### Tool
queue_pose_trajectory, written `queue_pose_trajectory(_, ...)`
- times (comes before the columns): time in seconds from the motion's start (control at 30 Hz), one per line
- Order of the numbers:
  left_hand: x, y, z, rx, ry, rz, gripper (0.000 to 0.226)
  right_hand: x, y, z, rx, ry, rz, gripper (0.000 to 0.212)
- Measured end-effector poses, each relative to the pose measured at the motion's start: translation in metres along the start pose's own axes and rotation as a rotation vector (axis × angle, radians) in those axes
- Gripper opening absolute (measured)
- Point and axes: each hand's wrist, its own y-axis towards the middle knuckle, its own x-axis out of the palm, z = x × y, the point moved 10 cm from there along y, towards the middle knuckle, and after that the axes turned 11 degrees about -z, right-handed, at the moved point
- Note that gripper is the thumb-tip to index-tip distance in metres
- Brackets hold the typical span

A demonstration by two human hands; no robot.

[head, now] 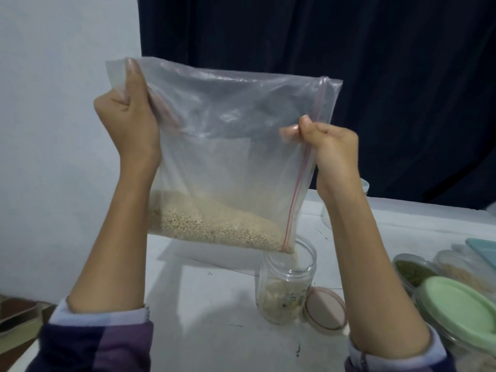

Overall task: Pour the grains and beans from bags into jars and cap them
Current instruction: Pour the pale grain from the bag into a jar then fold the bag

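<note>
- Nearest, two sleeves (99,342) framed the view, both forearms raised over the white table (214,291).
- Just below the right fingers, well down, the open jar (285,280) stood on the table with a shallow layer of grain in its base; its pinkish lid (324,308) leaned against it on the right.
- Off to the right of that hand sat a green-lidded jar (461,312) and others already filled.
- The right hand (330,149) pinched the bag (228,146) at its red zip line (303,170), thumb and forefinger pressed together on the film, the other fingers curled.
- The left hand (128,114) gripped the opposite upper corner, thumb flat along the plastic, fingers folded behind it.
- Between the hands the bag hung tilted, the grain (214,224) heaped along its low edge, the mouth corner just over the jar rim.
- Judged as mid-pour, with most grain left in the bag.
- To do it well, the left corner should probably rise slowly so the grain slides toward the spout, while the right pinch keeps the opening narrow and centred over the jar; a sudden lift could spill past the rim.
</note>
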Motion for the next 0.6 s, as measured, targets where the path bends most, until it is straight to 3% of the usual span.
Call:
queue_pose_trajectory(0.1, 0.0022, -0.0006, 0.0001, 0.007, 0.037, -0.014, 0.060, 0.0054, 0.0005, -0.0006, 0.009, -0.039, -0.058, 0.025)
queue_pose_trajectory(0.37, -0.0015, -0.0019, -0.0057, -0.002, 0.031, 0.013, 0.058, 0.0033, -0.0025, 0.0016, 0.026, -0.017, -0.016, 0.026)
queue_pose_trajectory(0.5, 0.0083, 0.0008, -0.0073, 0.003, 0.096, -0.082, 0.066, 0.0062, -0.0026, 0.0027, 0.041, -0.041, -0.024, 0.026)
queue_pose_trajectory(0.6, 0.0043, 0.0000, -0.0069, -0.008, 0.057, -0.029, 0.063, 0.0058, -0.0027, 0.0015, 0.038, -0.048, -0.007, 0.026)
